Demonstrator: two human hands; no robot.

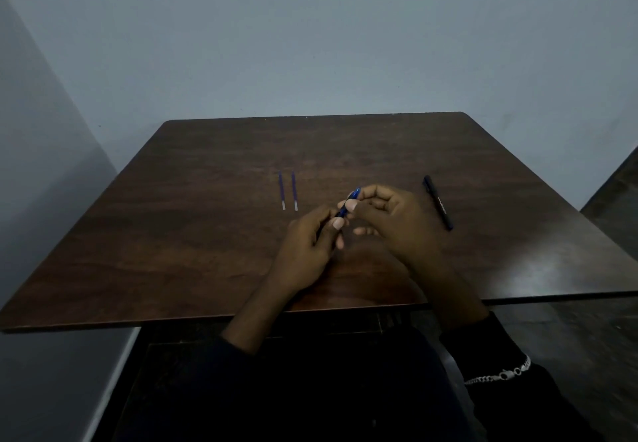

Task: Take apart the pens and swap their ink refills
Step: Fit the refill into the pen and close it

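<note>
A person seated at a dark wooden tabletop [207, 234] works on a blue pen [348, 203], held above the middle of the surface: the left hand [307, 248] pinches its near end while the right hand [390, 220] pinches its far end between thumb and fingertips, each grip pressed together on the barrel. Two blue ink refills [288, 191] lie side by side, close but apart, just left of the hands, which suggests both pens have been emptied; whether the held pen now carries a refill cannot be told. A black pen [438, 201] lies to the right, apparently closed, so the swap itself seems not yet done. The tabletop is bare elsewhere, with wide room left and far; its near edge sits close under the wrists, and the black pen rests well in from the right edge.
</note>
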